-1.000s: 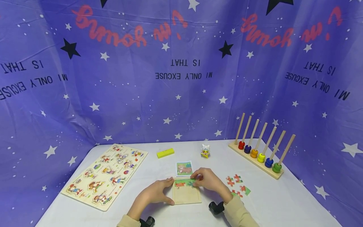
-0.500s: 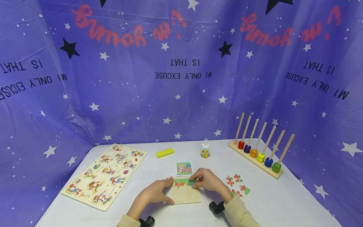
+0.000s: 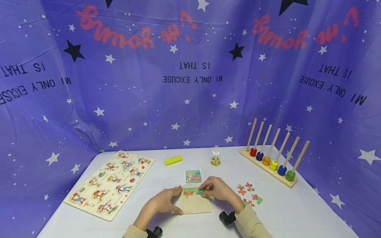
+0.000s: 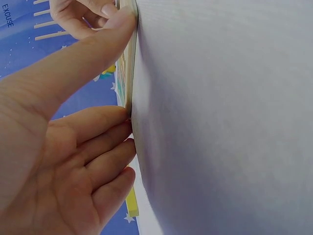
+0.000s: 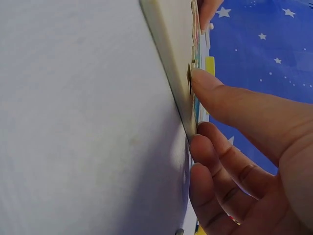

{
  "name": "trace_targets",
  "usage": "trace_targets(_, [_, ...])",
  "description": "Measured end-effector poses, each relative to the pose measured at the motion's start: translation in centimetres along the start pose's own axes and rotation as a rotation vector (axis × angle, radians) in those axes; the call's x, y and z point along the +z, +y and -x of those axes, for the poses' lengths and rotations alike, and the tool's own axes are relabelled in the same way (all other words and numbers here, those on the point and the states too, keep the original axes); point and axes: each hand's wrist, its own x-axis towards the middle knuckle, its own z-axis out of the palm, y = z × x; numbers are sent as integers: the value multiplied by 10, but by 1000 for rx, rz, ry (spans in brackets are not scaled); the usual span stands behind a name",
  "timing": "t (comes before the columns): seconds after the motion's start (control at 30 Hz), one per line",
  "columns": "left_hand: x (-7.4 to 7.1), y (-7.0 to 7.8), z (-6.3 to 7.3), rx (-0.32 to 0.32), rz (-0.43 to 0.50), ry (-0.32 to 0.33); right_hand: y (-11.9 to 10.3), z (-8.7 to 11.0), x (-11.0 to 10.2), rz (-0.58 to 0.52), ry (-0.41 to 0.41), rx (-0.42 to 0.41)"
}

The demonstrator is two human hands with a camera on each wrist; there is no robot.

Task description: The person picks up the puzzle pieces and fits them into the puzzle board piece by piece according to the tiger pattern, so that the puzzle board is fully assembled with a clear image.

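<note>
A square wooden puzzle tray [image 3: 195, 205] lies on the white table, with joined jigsaw pieces [image 3: 189, 191] along its far side. My left hand [image 3: 163, 200] touches the tray's left edge, thumb by the near corner and fairly straight fingers by the far corner. At the far right corner my right hand [image 3: 218, 189] pinches a green puzzle piece [image 3: 200, 191], partly hidden by the fingers. In the right wrist view the thumb [image 5: 208, 83] presses on the piece, which sits slightly tilted, and the other fingers are beside the tray's edge [image 5: 168, 63].
Several loose jigsaw pieces [image 3: 249, 187] lie to the right. Beyond the tray are a picture card [image 3: 193, 177], a yellow block [image 3: 173, 160] and a small figurine [image 3: 215, 158]. A pegboard puzzle [image 3: 114, 185] lies left; a bead-and-peg stand [image 3: 272, 167] stands right.
Over the past second the right hand has shifted very slightly left at the tray's far right corner with the piece. The left hand has stayed in place.
</note>
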Motion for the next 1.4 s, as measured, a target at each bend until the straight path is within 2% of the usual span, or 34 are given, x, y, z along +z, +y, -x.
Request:
trace_targets(0.2, [-1, 1, 0, -6, 10, -6, -4, -1, -1, 19, -16, 20])
trace_targets(0.47, [0, 0, 0, -14, 18, -13, -6, -1, -1, 43, -37, -23])
trace_targets(0.83, [0, 0, 0, -16, 15, -10, -4, -3, 1, 49, -2, -45])
trace_targets(1.13, [0, -1, -1, -28, 16, -16, -5, -2, 1, 5, -3, 9])
trace_targets(1.4, [1, -2, 0, -23, 20, -17, -7, -2, 1, 49, 2, -2])
